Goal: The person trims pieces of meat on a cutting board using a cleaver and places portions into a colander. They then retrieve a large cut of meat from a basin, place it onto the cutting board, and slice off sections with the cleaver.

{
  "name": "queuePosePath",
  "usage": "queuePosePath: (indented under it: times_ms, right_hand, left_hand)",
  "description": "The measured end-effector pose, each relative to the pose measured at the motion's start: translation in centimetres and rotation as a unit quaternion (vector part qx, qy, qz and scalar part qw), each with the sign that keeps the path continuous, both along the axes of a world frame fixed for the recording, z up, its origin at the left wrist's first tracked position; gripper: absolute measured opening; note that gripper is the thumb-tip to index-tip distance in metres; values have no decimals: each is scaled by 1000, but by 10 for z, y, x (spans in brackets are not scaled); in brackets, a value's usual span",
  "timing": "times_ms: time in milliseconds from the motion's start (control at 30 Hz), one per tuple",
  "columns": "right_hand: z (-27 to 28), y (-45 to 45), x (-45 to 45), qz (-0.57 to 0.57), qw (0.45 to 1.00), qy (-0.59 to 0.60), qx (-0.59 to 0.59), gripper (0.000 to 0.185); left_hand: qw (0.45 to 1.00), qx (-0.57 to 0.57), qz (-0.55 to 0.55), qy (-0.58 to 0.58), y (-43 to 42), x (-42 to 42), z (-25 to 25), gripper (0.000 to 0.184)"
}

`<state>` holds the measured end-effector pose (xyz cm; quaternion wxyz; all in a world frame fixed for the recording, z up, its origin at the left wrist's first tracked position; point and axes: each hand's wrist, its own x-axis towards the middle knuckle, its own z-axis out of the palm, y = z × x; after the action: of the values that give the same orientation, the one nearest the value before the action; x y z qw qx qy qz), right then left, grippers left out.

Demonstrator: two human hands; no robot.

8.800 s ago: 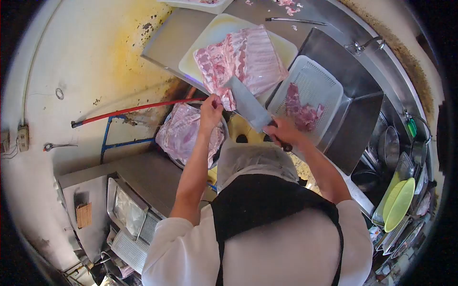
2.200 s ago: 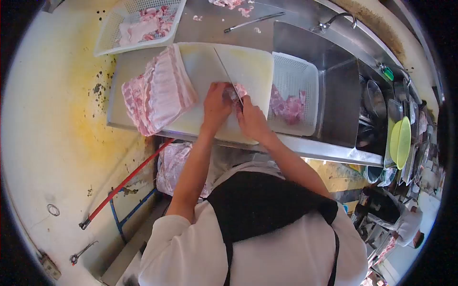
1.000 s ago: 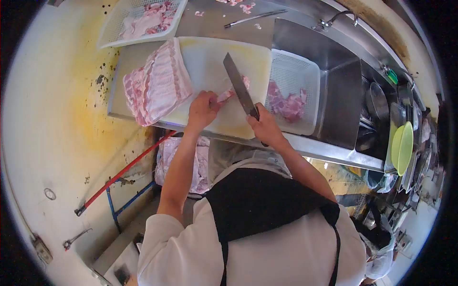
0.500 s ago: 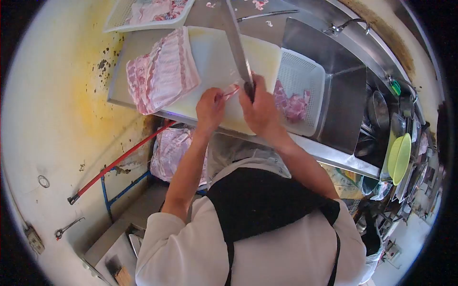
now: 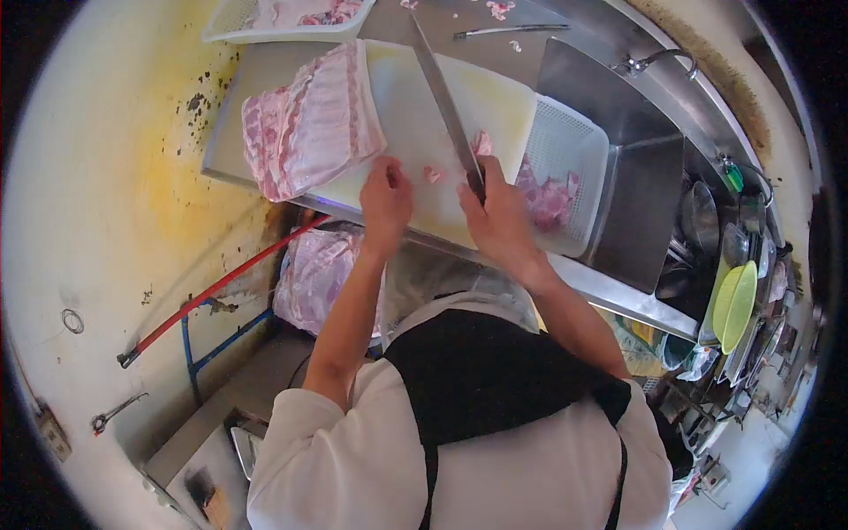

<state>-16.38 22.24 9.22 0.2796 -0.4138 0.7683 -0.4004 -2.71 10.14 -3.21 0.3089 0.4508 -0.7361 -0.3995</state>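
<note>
My right hand [image 5: 503, 212] is wrapped round the dark handle of a long knife [image 5: 444, 102], its blade slanting up and left over the white cutting board [image 5: 415, 84]. A piece of meat [image 5: 481, 143] lies beside the blade near the handle, and a smaller scrap [image 5: 432, 175] rests between my hands. My left hand [image 5: 387, 199] hovers at the board's near side, loosely curled, with a gap between thumb and fingers and nothing visible in it. Just beyond it sits a large rack of ribs [image 5: 318, 119] on the left of the board.
Right of the board, a white perforated basket [image 5: 592, 155] holds meat pieces by a steel sink [image 5: 645, 194]. Another white basket [image 5: 291, 34] with meat stands at the back left. A thin tool [image 5: 512, 31] lies behind the board. More meat [image 5: 314, 278] sits below the counter.
My left hand has let go of the meat strip and moved slightly left, towards the ribs. The knife has shifted right and lower with my right hand. Meat scraps now lie on the board.
</note>
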Motion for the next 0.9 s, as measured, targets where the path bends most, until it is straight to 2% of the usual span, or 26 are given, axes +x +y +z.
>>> queuePosePath:
  times_ms: [33, 133, 233, 367, 433, 567, 667, 767, 900]
  right_hand:
    - [11, -4, 6, -5, 1000, -14, -26, 34]
    - [-16, -6, 22, 12, 998, 3, -55, 36]
    - [-100, 0, 22, 76, 986, 79, 128, 37]
    - [-92, -8, 18, 87, 984, 60, 145, 33]
    - [-94, -1, 8, 96, 987, 15, 131, 31]
    - [-71, 54, 2, 101, 977, -21, 187, 30]
    - [-57, 103, -9, 100, 969, -56, 221, 31]
    - [-43, 129, -23, 91, 966, -82, 228, 32]
    - [-43, 149, -22, 9, 979, -121, 166, 31]
  left_hand:
    - [1000, -6, 11, -3, -4, 6, 1, 15]
    - [1000, -26, 15, 8, -9, 16, -8, 17]
    - [999, -36, -13, -30, -2, 14, -16, 20]
    - [982, -127, -80, -111, 11, -13, 6, 24]
    - [975, -101, -86, -176, 3, -20, -2, 24]
    - [961, -40, -78, -261, -16, -21, 3, 21]
    - [990, 21, -71, -118, -37, -12, 3, 21]
    - [993, -4, -101, -63, -71, -52, 35, 21]
    - [978, -147, -101, 105, -105, -127, 92, 24]
